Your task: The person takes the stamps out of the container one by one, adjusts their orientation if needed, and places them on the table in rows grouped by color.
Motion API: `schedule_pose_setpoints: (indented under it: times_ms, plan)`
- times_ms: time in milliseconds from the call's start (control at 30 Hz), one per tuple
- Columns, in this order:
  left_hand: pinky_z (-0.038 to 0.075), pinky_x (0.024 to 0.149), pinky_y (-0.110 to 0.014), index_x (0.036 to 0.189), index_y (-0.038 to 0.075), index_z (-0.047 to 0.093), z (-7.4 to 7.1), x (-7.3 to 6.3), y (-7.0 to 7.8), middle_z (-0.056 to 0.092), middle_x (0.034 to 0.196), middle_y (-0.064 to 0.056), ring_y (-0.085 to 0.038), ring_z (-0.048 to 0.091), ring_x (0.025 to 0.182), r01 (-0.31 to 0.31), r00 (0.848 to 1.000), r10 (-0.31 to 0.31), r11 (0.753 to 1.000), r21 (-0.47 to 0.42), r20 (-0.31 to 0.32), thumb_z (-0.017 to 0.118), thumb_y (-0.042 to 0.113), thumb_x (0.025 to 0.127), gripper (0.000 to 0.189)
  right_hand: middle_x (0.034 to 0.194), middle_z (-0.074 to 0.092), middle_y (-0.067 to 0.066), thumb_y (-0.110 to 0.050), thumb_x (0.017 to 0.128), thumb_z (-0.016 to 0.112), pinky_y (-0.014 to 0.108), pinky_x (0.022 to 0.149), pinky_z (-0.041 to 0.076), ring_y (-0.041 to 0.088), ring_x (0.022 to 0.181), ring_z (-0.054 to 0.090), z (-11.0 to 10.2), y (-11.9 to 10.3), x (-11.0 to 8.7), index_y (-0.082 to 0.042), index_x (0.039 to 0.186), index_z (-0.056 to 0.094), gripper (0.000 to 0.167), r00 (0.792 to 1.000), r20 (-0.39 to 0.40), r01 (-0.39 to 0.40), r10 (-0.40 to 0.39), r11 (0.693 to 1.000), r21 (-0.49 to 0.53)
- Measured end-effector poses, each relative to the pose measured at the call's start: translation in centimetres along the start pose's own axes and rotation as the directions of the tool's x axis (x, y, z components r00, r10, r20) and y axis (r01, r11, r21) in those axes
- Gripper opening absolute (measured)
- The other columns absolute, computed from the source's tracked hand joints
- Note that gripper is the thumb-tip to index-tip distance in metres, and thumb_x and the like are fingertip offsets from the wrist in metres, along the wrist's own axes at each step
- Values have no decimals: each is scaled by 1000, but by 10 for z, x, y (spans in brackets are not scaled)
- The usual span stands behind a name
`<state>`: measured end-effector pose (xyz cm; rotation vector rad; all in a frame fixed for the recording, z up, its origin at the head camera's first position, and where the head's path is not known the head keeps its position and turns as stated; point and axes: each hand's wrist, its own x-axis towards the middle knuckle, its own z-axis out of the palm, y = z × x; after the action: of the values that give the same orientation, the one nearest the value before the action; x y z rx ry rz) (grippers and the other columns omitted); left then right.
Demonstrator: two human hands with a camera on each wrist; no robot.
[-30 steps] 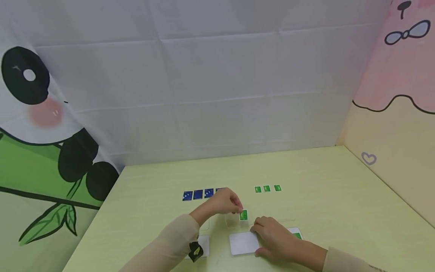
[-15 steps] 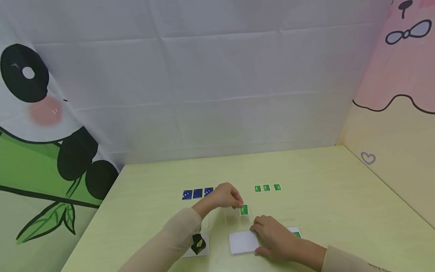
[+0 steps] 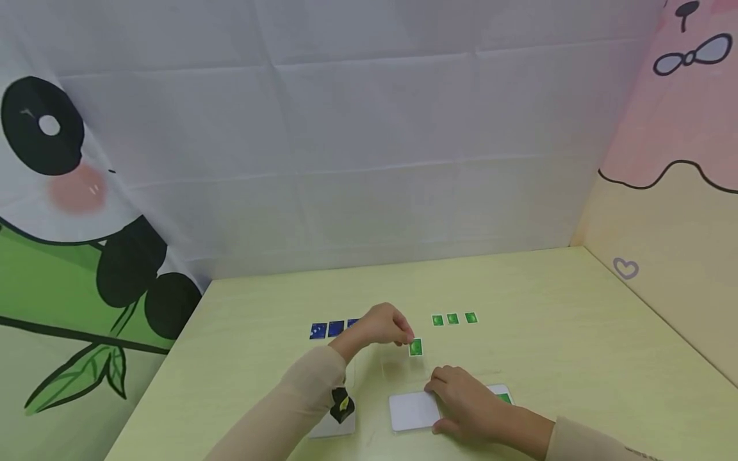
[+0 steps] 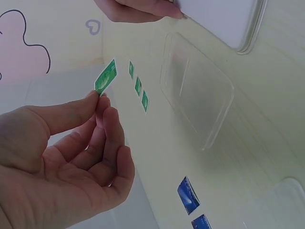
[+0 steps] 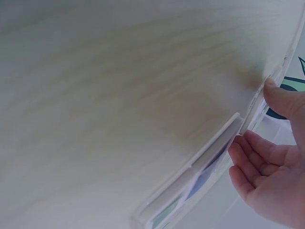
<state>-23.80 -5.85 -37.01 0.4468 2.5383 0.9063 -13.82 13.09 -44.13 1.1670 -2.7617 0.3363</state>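
Note:
My left hand [image 3: 383, 325] pinches a small green card [image 4: 106, 76] between thumb and forefinger, held up above the table. The other fingers of that hand are loosely curled. My right hand [image 3: 469, 400] grips the right end of a flat white case [image 3: 413, 411], thumb at the near corner and fingers at the far one. Behind this case lies a clear plastic lid [image 4: 198, 93]. Three small green cards [image 3: 452, 318] lie in a row farther back. Several blue cards [image 3: 318, 331] form another row, partly hidden by my left hand.
A second white case [image 3: 331, 428] is partly covered by my left sleeve. Beyond my right hand a white-edged case [image 3: 500, 390] with a green picture shows. Another clear piece [image 4: 281, 205] lies near the blue cards. A white cloth [image 3: 369, 160] hangs behind the table [image 3: 548, 301].
My left hand has lifted slightly and moved away from me with the green card, which has come off toward the back. The right hand stays on the white case.

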Motion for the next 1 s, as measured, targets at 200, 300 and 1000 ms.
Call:
schedule_pose_setpoints:
  times_ms: [200, 300, 1000]
  plan:
    - [49, 77, -32, 85, 7, 75, -2, 4, 0, 72, 82, -5, -13, 61, 73, 7, 1000, -7, 1000, -6, -4, 72, 15, 85, 9, 100, 60, -4, -44, 76, 77, 26, 80, 47, 6, 88, 51, 0, 0, -1, -7, 107, 65, 49, 1000, 0, 2, -2, 1000, 4]
    - [49, 77, -33, 85, 7, 75, -2, 6, -2, 72, 82, -4, -13, 60, 72, 12, 1000, -12, 1000, -5, -4, 71, 15, 85, 9, 100, 60, -4, -43, 76, 77, 26, 81, 47, 6, 88, 51, 0, -1, -1, -7, 107, 65, 49, 1000, 1, -2, 2, 1000, 4]
    - [44, 67, -26, 85, 5, 74, -4, 16, -2, 71, 80, -6, -15, 59, 72, 2, 1000, -2, 1000, -7, -24, 71, 13, 86, 9, 101, 59, -4, -43, 76, 77, 26, 82, 47, 7, 88, 51, 1, 0, 0, -7, 107, 65, 49, 1000, 0, -5, 5, 1000, 3]
